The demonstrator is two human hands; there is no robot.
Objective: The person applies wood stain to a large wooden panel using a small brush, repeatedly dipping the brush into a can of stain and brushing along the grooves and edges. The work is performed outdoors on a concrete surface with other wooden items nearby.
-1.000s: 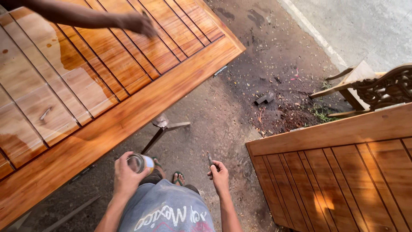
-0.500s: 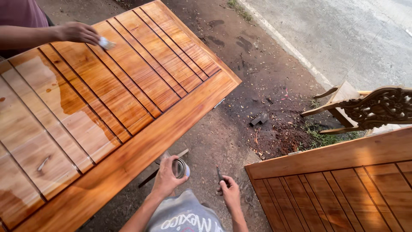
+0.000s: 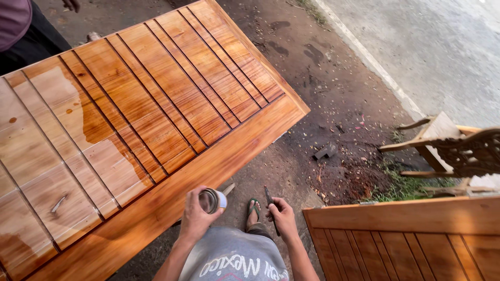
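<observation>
My left hand [image 3: 195,216] grips a small round tin can [image 3: 212,200] with a white side, held just off the near edge of a large glossy wooden door [image 3: 156,104] lying flat. My right hand [image 3: 281,214] holds a thin dark tool [image 3: 271,205], perhaps a brush, pointing down over the dirt ground. The door has grooved slats and a wet patch at its left. My foot in a green sandal [image 3: 253,208] shows between my hands.
A second wooden door panel [image 3: 406,239] lies at the lower right. A carved wooden chair [image 3: 450,148] stands at the right by a paved road. Another person [image 3: 23,28] stands at the top left beside the door. Debris lies on the dirt ground [image 3: 333,151].
The other person's hand has left the door surface and pulled back to the top left. The view has shifted; my hands with the can and tool sit higher in the frame.
</observation>
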